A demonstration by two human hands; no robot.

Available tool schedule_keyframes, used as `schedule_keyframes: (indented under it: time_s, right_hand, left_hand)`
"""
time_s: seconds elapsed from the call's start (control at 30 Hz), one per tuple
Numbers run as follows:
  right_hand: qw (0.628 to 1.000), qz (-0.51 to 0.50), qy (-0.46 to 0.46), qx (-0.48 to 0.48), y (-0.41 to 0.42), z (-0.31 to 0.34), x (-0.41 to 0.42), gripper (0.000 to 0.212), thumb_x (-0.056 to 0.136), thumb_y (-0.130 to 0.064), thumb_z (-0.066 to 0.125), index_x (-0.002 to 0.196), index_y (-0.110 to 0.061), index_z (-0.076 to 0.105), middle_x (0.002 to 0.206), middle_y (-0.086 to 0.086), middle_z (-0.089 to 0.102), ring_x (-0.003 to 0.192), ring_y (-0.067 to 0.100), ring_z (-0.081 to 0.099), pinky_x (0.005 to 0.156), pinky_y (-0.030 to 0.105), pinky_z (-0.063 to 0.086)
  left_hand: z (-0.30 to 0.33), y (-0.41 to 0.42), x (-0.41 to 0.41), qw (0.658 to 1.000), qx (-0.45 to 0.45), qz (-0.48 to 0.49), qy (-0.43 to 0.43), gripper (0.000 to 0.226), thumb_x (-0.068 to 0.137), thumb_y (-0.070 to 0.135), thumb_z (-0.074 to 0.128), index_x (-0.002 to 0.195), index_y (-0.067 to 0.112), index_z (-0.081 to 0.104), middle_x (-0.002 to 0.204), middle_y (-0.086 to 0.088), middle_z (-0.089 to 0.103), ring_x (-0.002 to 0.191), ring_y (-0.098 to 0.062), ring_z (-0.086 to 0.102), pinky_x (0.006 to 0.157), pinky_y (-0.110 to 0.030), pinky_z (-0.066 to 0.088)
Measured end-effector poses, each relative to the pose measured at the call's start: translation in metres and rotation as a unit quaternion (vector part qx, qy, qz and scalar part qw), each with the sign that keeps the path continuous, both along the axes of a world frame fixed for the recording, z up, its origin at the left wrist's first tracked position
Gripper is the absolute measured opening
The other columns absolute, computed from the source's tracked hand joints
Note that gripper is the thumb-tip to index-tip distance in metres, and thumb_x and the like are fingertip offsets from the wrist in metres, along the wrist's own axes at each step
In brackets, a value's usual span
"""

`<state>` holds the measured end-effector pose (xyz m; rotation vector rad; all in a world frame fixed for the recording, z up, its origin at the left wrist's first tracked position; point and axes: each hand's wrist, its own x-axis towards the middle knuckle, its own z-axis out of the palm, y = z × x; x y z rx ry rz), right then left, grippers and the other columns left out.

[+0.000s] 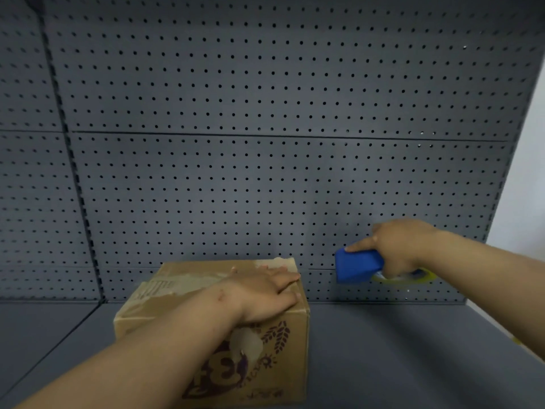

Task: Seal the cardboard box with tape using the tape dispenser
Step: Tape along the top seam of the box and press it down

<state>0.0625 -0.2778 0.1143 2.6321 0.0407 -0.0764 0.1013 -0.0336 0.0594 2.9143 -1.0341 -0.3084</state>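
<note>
Left hand (265, 286) lies flat on cardboard box (212, 329); right hand (404, 246) grips tape dispenser (358, 265), held right of box. Keep flaps pressed; land tape on far edge.

Dim, evenly lit wide-angle view with soft focus and curved edges.

Light is low and diffuse, giving the grey pegboard wall (265, 143) a flat, muted tone, slightly paler near the centre and darker toward the upper left of the frame. A bright, washed-out strip of pale wall (528, 172) runs down the right edge. Faint, soft-edged shadows fall on the grey shelf surface (383, 349) at lower right. Straight lines bow outward near the left and right edges from lens distortion. The whole picture is slightly soft; the right hand (404, 246) and blue tape dispenser (358, 265) at mid right look smeared, the yellowish roll beneath them most of all.
</note>
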Motion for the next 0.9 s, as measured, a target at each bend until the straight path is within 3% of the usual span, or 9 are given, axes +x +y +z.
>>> schedule_keyframes:
  time_s: [0.1,0.17,0.5,0.57,0.63,0.67,0.73,0.8,0.9]
  right_hand:
    - [0.998,0.003,-0.058,0.038,-0.005,0.007,0.003,0.067,0.080,-0.040,0.051,0.133,-0.060,0.015,0.084,-0.008,0.034,0.081,0.017,0.046,0.063,0.027,0.041]
    - [0.994,0.022,-0.094,0.058,-0.004,0.010,0.003,0.066,0.081,-0.044,0.051,0.134,-0.060,0.014,0.078,-0.011,0.030,0.079,0.017,0.046,0.063,0.027,0.040]
    - [0.960,0.098,-0.213,0.155,0.011,0.028,0.003,0.069,0.081,-0.046,0.052,0.134,-0.060,0.010,0.083,-0.006,0.036,0.077,0.016,0.044,0.055,0.024,0.033]
    - [0.951,0.119,-0.216,0.186,0.015,0.036,0.001,0.072,0.079,-0.041,0.055,0.131,-0.063,0.011,0.085,-0.006,0.039,0.078,0.015,0.044,0.057,0.025,0.034]
    - [0.938,0.145,-0.222,0.221,0.018,0.042,-0.001,0.076,0.076,-0.036,0.058,0.127,-0.067,0.010,0.085,-0.007,0.041,0.079,0.012,0.044,0.059,0.024,0.037]
    - [0.931,0.159,-0.227,0.239,0.019,0.045,-0.003,0.078,0.075,-0.034,0.060,0.124,-0.070,0.010,0.087,-0.008,0.043,0.080,0.011,0.044,0.062,0.025,0.040]
    - [0.916,0.188,-0.238,0.265,0.022,0.050,-0.006,0.082,0.075,-0.032,0.062,0.118,-0.074,0.007,0.089,-0.007,0.044,0.082,0.008,0.044,0.069,0.029,0.045]
    - [0.904,0.215,-0.240,0.282,0.026,0.053,-0.010,0.083,0.075,-0.031,0.063,0.118,-0.074,0.007,0.087,-0.007,0.043,0.081,0.006,0.044,0.071,0.030,0.045]
    - [0.897,0.247,-0.231,0.285,0.038,0.054,-0.014,0.083,0.075,-0.033,0.064,0.119,-0.074,0.007,0.086,-0.009,0.041,0.082,0.004,0.044,0.070,0.028,0.044]
  left_hand:
    - [0.005,-0.014,-0.002,0.999,0.015,0.009,-0.039,0.056,0.092,0.054,0.023,0.145,0.037,0.020,0.157,0.005,0.021,0.138,-0.026,0.030,0.112,-0.052,0.021]
    - [0.004,-0.026,-0.004,0.998,0.032,0.013,-0.054,0.061,0.090,0.060,0.021,0.144,0.033,0.023,0.153,-0.002,0.027,0.133,-0.030,0.037,0.107,-0.051,0.030]
    - [-0.008,-0.035,-0.013,0.994,0.041,0.032,-0.096,0.062,0.088,0.063,0.014,0.139,0.034,0.033,0.151,-0.013,0.027,0.135,-0.043,0.027,0.106,-0.059,0.026]
    - [-0.004,-0.032,-0.015,0.997,-0.003,0.042,-0.067,0.055,0.090,0.058,0.015,0.138,0.039,0.036,0.155,-0.011,0.021,0.139,-0.039,0.021,0.111,-0.057,0.019]
    - [-0.002,-0.025,-0.012,0.987,-0.154,0.049,-0.001,0.047,0.094,0.047,0.017,0.131,0.043,0.045,0.155,-0.003,0.022,0.143,-0.027,0.018,0.115,-0.052,0.010]
    - [0.001,-0.021,-0.009,0.962,-0.263,0.058,0.035,0.045,0.096,0.041,0.018,0.127,0.043,0.050,0.152,0.001,0.028,0.141,-0.021,0.023,0.117,-0.049,0.010]
    - [0.009,-0.010,-0.003,0.879,-0.461,0.094,0.080,0.041,0.098,0.033,0.024,0.123,0.037,0.056,0.140,0.006,0.042,0.130,-0.012,0.037,0.114,-0.037,0.019]
    - [0.021,0.002,0.000,0.785,-0.584,0.154,0.135,0.038,0.098,0.033,0.032,0.129,0.027,0.053,0.134,0.008,0.048,0.126,-0.012,0.042,0.103,-0.028,0.027]
    - [0.042,0.021,0.009,0.640,-0.708,0.153,0.258,0.049,0.099,0.040,0.031,0.139,0.015,0.042,0.143,-0.005,0.047,0.133,-0.021,0.042,0.111,-0.036,0.025]
